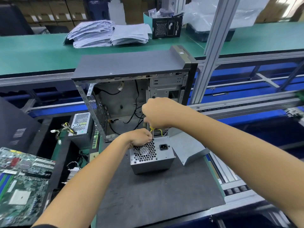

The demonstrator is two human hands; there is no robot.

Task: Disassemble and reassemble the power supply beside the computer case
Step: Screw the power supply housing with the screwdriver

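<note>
I am working on the power supply point(152, 156), which is sitting on the dark mat point(156, 195) toward its far edge, just in front of the open computer case point(131, 89); my left hand point(139, 138) is curling onto its top far corner while my right hand point(158, 112) is gripping a screwdriver point(152, 133) upright over a screw there. I judge this to be a cover screw, so next I am needing steady downward turning. A loose metal cover point(189, 148) is lying right, yellow wires point(160, 131) are crowding the tool, and a second supply point(80, 127) and motherboard point(23, 186) are lying left.
</note>
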